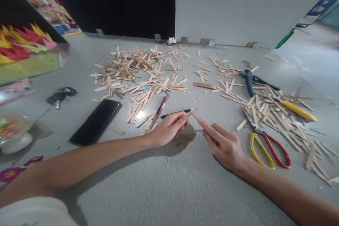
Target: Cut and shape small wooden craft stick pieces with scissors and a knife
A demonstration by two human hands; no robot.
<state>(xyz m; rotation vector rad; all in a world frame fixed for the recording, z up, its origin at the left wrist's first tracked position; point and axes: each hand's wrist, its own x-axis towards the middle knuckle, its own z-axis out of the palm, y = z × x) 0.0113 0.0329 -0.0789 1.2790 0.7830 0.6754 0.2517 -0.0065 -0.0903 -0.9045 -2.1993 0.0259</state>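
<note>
Near the middle of the table, my left hand (pixel 171 127) is closed, pinching a short flat wooden stick (pixel 192 112) that sticks out past the fingertips. My right hand (pixel 225 144) is closed around a small thin blade (pixel 194 115), its tip close to the stick; most of this tool is hidden in the fingers, so its exact kind is unclear. Just behind the left hand lies a black pen (pixel 174 113). A pink utility knife (pixel 159 112) rests beside it, partly over loose wooden sticks (pixel 141 104).
Scissors (pixel 261 134) with one yellow and one red handle lie right, near blue pliers (pixel 250 81), a yellow-handled tool (pixel 299 110) and more stick pieces (pixel 280 120). Left are a phone (pixel 95 123) and keys (pixel 59 96). An upright panel (pixel 238 7) bounds the back.
</note>
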